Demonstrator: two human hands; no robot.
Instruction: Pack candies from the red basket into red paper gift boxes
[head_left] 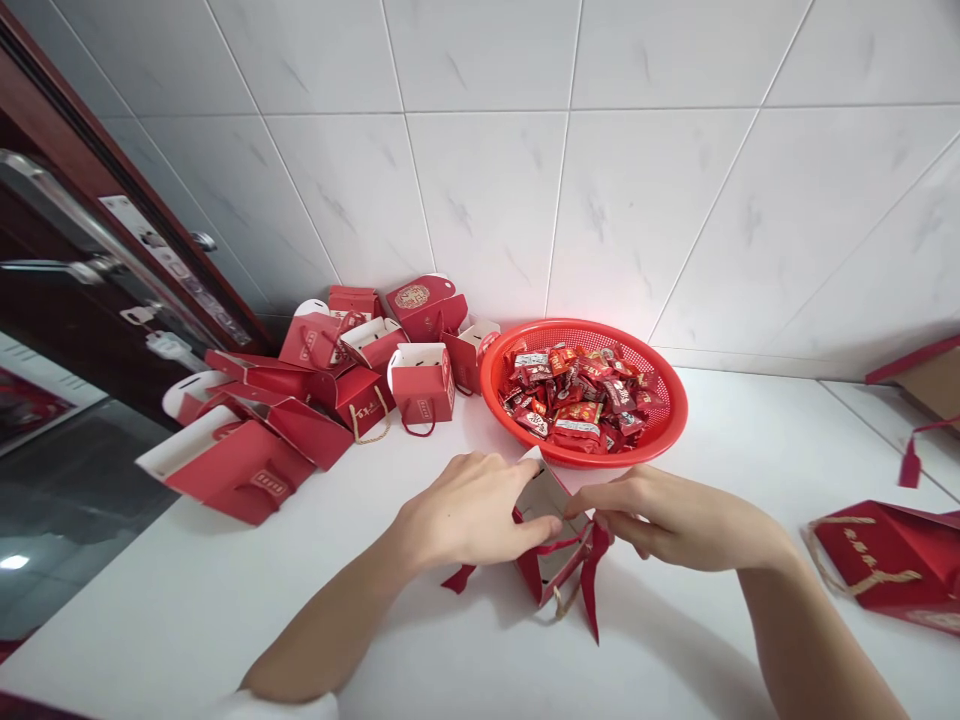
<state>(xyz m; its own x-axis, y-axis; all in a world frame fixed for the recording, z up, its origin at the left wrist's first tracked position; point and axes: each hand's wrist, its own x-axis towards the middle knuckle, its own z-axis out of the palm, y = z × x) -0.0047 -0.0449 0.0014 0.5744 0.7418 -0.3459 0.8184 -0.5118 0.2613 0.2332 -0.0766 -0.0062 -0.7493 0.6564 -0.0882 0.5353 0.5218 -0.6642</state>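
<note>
A small red paper gift box (551, 490) with a pale inside is open at the top, in front of the candy basket. My left hand (469, 510) grips its left side, fingers at the far edge and thumb over the opening. At the right edge is my right hand (660, 515), its fingers bent together by a red ribbon (592, 580). The ribbon crosses the box mouth and its tail hangs down the near side. Part of a beige rope handle shows below. My fingers hide some of the box's sides.
A red plastic basket (679, 400) full of wrapped candies (577, 395) stands behind my hands. Several red gift boxes (255, 465) crowd the left of the white table (420, 640). Another red box (892, 560) lies at the right. Tiled wall behind; a dark door at left.
</note>
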